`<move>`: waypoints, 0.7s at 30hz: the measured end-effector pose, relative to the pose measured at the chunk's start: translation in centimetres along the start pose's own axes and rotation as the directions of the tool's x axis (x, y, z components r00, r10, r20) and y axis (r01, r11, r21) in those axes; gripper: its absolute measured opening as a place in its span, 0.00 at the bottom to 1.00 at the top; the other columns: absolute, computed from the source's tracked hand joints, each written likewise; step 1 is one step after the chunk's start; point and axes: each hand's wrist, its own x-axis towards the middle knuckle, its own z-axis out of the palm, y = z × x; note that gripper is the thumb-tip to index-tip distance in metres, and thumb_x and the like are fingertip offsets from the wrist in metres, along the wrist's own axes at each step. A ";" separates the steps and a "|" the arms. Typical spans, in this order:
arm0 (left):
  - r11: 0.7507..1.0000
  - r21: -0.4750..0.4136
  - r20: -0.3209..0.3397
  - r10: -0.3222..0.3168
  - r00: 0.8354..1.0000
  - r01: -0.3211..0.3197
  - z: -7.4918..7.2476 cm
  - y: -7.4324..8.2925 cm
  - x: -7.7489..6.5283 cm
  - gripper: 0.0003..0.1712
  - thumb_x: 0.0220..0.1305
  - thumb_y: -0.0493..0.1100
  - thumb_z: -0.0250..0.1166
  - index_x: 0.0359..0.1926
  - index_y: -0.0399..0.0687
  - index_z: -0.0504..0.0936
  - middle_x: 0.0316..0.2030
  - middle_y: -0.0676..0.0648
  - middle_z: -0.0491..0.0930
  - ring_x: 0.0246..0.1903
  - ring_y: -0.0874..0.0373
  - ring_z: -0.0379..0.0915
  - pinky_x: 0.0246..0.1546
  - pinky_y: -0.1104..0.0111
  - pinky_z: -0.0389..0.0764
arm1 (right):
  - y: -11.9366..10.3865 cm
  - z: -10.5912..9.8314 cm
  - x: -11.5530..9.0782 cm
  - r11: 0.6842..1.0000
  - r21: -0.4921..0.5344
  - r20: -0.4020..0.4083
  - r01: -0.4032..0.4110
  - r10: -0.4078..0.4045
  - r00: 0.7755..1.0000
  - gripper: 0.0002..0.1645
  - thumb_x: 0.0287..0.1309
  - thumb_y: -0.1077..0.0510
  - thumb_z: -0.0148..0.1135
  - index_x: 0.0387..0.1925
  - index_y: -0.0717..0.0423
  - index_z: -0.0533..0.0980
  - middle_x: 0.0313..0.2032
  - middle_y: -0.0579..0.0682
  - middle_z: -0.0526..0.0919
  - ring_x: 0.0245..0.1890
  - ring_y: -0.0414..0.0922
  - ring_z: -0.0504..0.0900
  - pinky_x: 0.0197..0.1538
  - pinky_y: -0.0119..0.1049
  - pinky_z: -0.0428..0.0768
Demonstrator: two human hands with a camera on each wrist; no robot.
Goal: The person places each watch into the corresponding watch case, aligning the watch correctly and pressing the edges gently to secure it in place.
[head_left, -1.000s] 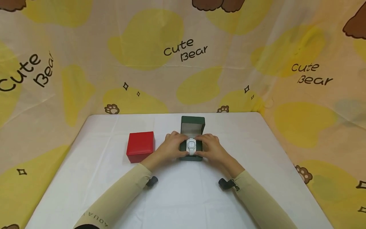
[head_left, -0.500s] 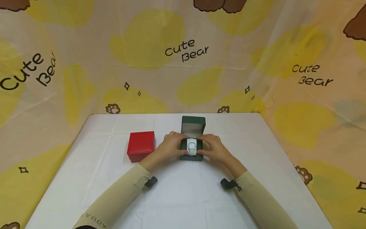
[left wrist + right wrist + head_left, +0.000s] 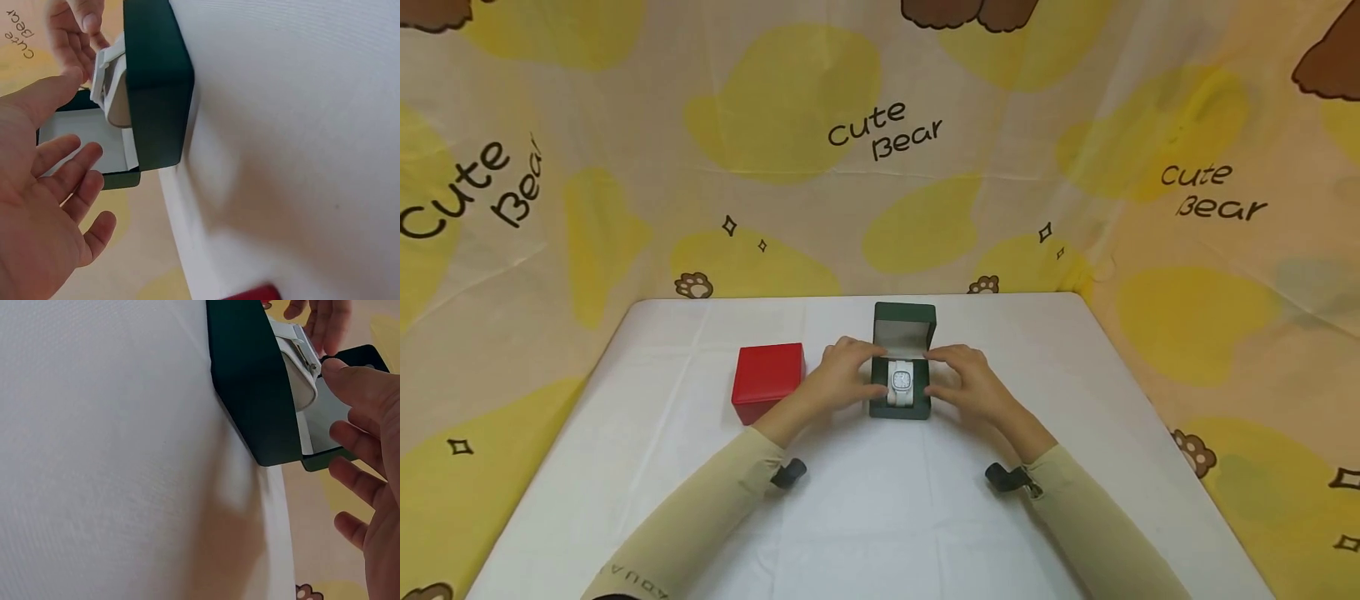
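Observation:
A white watch (image 3: 901,382) with a squarish dial sits in the base of a green watch box (image 3: 880,410), whose lid stands raised at the back. My left hand (image 3: 842,375) is at the box's left side, thumb and fingers spread apart and holding nothing. On the opposite side, my right hand (image 3: 973,383) is posed the same way, its fingertips near the box's right edge. In the left wrist view the watch (image 3: 112,84) rests on a pale cushion, rising above the box wall. The right wrist view shows loosely bent fingers beside the watch (image 3: 300,356).
A closed red box (image 3: 767,373) stands left of the green one, close to my left forearm. Both boxes are on a white-covered table (image 3: 865,517). A patterned cloth wall (image 3: 775,125) rises behind the table's back edge.
Both hands have drawn apart from the watch, the left one leftward and the right one rightward. The watch stays in the green box, and the red box has not moved.

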 end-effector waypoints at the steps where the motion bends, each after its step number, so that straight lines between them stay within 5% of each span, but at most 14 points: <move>1: 1.000 -0.006 -0.001 0.003 1.000 -0.003 -0.1 0.0 0.0 0.38 0.57 0.55 0.77 0.67 0.53 0.78 0.60 0.48 0.80 0.63 0.50 0.66 0.62 0.51 0.66 | 0.0 -0.1 0.0 1.000 0.003 -0.008 0.009 -0.008 1.000 0.35 0.54 0.50 0.79 0.63 0.48 0.78 0.60 0.49 0.83 0.64 0.51 0.75 0.69 0.55 0.60; 21: 0.999 -0.047 -0.081 0.019 0.996 -0.023 -2.7 -0.7 -0.5 0.36 0.59 0.54 0.76 0.67 0.51 0.78 0.62 0.49 0.79 0.64 0.50 0.65 0.64 0.49 0.66 | 0.2 -2.0 0.2 0.999 -0.017 -0.085 0.034 -0.035 0.996 0.32 0.53 0.54 0.79 0.59 0.53 0.80 0.57 0.51 0.84 0.62 0.54 0.76 0.66 0.58 0.63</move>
